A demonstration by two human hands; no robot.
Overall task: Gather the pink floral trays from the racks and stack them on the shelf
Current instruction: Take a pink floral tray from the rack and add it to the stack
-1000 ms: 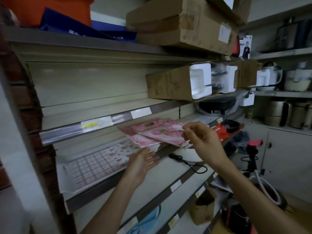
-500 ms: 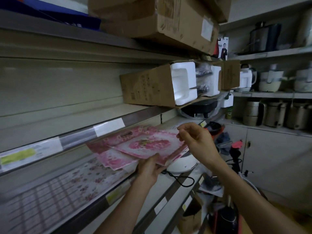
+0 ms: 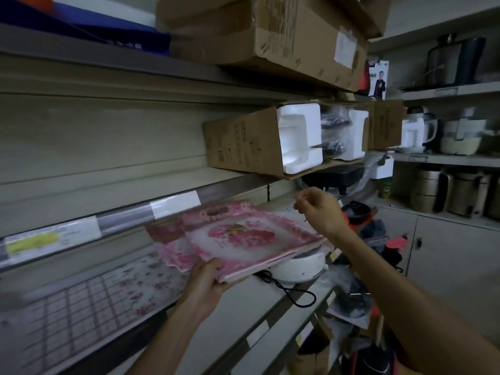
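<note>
Pink floral trays [image 3: 243, 236], flat rectangular plastic with a big rose print at the middle, stacked a few deep and held tilted over the front edge of the pale grey metal shelf [image 3: 273, 301], near corner lowest. Gripped at that near corner by the left hand [image 3: 208, 280], thumb on top, fingers curled beneath. Just behind and to the left, another pink floral sheet [image 3: 173, 247] jutting out from under the stack, its scalloped edge hanging toward the shelf. Over the stack's far right corner, the right hand [image 3: 322, 209], fingers curled together and pinching something thin and pale, too small and blurred to name; touching the trays or not, cannot tell. Beneath the stack's right side, on the same shelf, a round white appliance [image 3: 300, 269] with a black cord [image 3: 292, 293] looped toward the front edge. Farther left along the shelf, a white grid-patterned tray with small flower sprigs [image 3: 94, 301]. On the shelf above, an open brown cardboard box with white foam packing [image 3: 259, 142] lying on its side.
</note>
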